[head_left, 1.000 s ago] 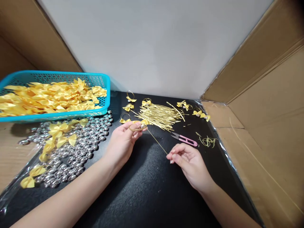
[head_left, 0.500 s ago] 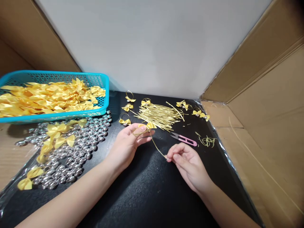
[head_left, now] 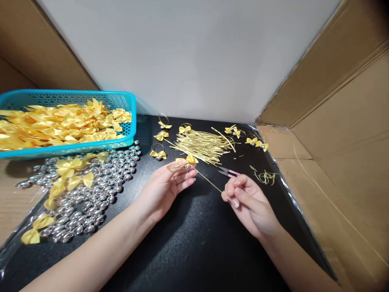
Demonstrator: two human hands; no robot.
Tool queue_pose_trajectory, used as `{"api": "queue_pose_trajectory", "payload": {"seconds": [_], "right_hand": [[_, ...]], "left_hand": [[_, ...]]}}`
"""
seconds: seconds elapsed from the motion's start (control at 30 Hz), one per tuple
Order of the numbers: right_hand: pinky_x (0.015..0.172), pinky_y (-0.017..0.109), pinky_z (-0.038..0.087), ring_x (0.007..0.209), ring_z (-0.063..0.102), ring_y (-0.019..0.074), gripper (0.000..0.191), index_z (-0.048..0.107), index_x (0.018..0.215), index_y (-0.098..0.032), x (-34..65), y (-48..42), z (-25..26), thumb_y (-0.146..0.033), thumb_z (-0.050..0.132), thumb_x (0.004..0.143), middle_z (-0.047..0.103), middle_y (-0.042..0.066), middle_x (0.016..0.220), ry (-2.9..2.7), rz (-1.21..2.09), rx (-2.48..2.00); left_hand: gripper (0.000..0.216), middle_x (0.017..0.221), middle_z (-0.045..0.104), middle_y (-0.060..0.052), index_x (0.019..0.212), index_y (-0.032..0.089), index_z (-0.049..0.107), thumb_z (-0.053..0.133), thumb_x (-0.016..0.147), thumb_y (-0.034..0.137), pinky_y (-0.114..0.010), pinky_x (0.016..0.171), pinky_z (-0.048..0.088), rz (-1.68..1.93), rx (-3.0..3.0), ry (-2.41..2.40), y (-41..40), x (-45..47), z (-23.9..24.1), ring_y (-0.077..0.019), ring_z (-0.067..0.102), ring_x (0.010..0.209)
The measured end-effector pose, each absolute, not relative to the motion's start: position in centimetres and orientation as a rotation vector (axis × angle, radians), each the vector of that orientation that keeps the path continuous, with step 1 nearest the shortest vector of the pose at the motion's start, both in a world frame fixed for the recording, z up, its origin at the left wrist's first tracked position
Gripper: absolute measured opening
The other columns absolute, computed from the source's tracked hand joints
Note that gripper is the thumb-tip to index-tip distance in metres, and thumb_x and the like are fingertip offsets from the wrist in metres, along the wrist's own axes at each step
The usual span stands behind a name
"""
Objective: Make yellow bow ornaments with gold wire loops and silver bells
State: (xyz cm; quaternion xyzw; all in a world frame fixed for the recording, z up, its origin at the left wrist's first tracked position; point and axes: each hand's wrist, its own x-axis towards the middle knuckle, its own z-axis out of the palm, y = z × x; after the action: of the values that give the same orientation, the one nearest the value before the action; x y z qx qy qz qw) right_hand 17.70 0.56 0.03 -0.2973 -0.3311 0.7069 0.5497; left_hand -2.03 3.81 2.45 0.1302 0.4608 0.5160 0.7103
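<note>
My left hand [head_left: 165, 184] is closed on a yellow ribbon bow [head_left: 191, 159] with a small silver bell-like bead below its knot and a loop of gold cord at its side. From the bow a straight length of gold cord [head_left: 209, 181] runs down to my right hand [head_left: 247, 200], whose thumb and fingers pinch its end. Just behind my right hand lie thread snips [head_left: 227, 172], their handle mostly covered by my fingers. Beyond both hands is a pile of cut gold cords [head_left: 202, 145].
On the left stands a blue basket [head_left: 133, 121] full of yellow bows. Silver beads [head_left: 91, 198] lie spread before it, with several bows on top. Finished-looking looped bows [head_left: 158, 155] ring the cord pile. Cord scraps [head_left: 266, 177] lie right. Cardboard walls [head_left: 343, 101] flank the black table.
My right hand has moved right and slightly up, and the sagging cord between my hands is now taut. It now covers the snips' pink handle. My left hand keeps hold of the bow.
</note>
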Motion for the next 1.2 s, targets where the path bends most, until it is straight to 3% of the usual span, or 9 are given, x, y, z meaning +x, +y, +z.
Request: {"api": "queue_pose_trajectory", "payload": {"seconds": [0.23,0.5,0.83,1.2], "right_hand": [[0.062,0.022,0.046,0.051,0.047,0.0037,0.01,0.071,0.075,-0.023,18.09,1.07,0.3,-0.021,0.081,0.075,0.067,-0.005,0.068,-0.713,1.66,-0.706],[0.058,0.021,0.044,0.05,0.044,0.0039,0.01,0.072,0.075,-0.024,17.96,1.15,-0.11,-0.023,0.082,0.073,0.067,-0.004,0.068,-0.718,1.645,-0.731],[0.069,0.026,0.049,0.054,0.048,0.005,0.014,0.069,0.076,-0.024,18.04,1.21,-0.21,-0.024,0.082,0.072,0.067,-0.005,0.071,-0.685,1.632,-0.787],[0.066,0.026,0.049,0.045,0.037,0.0024,0.014,0.069,0.075,-0.024,18.17,1.41,0.03,-0.023,0.082,0.071,0.067,-0.006,0.071,-0.646,1.59,-0.807]], "left_hand": [[0.026,0.066,0.075,-0.003,0.069,0.011,0.072,0.054,0.086,0.003,-0.016,0.046,0.054,1.057,0.304,1.083,3.76,-2.04,2.69,-0.0097,0.069,0.051],[0.018,0.07,0.076,-0.004,0.071,0.013,0.069,0.058,0.083,0.004,-0.016,0.049,0.055,1.134,0.375,1.095,3.71,-2.06,2.04,-0.0129,0.073,0.06],[0.02,0.072,0.076,-0.007,0.067,0.012,0.066,0.059,0.083,0.004,-0.018,0.059,0.059,1.085,0.361,1.105,3.63,-1.95,2.07,-0.0142,0.074,0.064],[0.018,0.067,0.073,-0.007,0.072,0.01,0.067,0.055,0.086,0.007,-0.016,0.046,0.054,0.841,0.378,1.069,3.62,-1.97,2.23,-0.0105,0.067,0.05]]}}
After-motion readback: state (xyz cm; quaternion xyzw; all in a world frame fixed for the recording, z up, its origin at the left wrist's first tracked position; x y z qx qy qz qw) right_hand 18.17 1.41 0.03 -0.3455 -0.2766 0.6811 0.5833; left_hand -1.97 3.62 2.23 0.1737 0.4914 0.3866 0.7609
